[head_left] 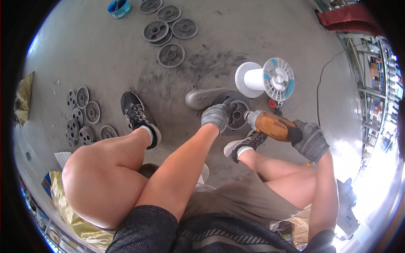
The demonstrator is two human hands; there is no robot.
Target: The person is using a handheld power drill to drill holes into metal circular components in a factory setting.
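My left hand [216,117], in a grey glove, is closed on the left rim of a grey spoked metal wheel [241,114]. The wheel is tilted up over a dark round disc on the floor. In my right hand [311,141], also gloved, is a power tool [274,126] with an orange-brown body and a metal nose. Its nose points left at the wheel's right side; whether they touch I cannot tell. Just beyond my left hand lies a grey metal casing [203,98], rounded at its left end.
A white spool [254,79] stands beyond the wheel, with a small red object [272,103] beside it. Similar wheels lie in groups far ahead [171,55] and at left [93,111]. A blue tub [119,8] sits far off. A dark cable [319,92] crosses the floor at right, near shelves [371,90].
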